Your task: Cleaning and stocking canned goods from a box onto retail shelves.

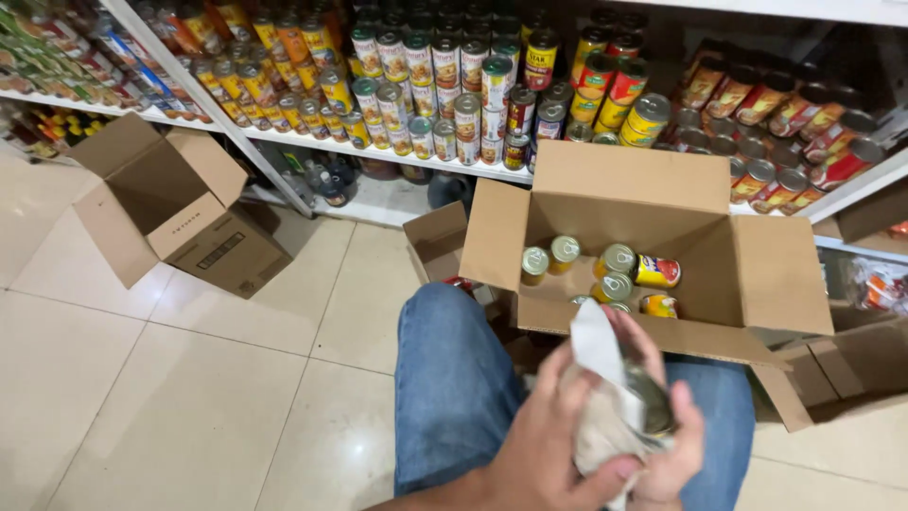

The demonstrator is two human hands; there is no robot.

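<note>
Shop aisle, pale tiled floor [189, 397], white shelving [378, 151] running along the far side, crowded with labelled cans [454, 85] stacked in rows, red-and-yellow cans [804, 132] lying tilted on the right-hand shelf.

Sitting open just beyond the knees, a brown cardboard box [653, 199], all flaps folded outward. Lying on its bottom toward the near edge, a small cluster of cans: several showing gold lids [617, 257], two on their sides showing red-and-yellow labels [657, 272]. Far half of the box bottom showing bare cardboard.

Gripping over the lap in blue jeans [454, 378], at the near edge of that box: left hand [558, 445] clenching a pale, crumpled cloth [601, 416] from below and from the left, thumb pressing near its lower end. Right hand [676, 445] closing around a can [651, 402] half wrapped in the cloth, only a dark stretch of its lid and side showing. A white strip of the cloth standing up above the fingers.

Resting on the floor at the left, well apart from the hands, a second open cardboard box [180, 213], tipped on its side, nothing visible within. More cardboard [851, 360] crowding the right edge, beside the right knee, and a smaller flap [437, 241] sticking up to the left of the open box.
</note>
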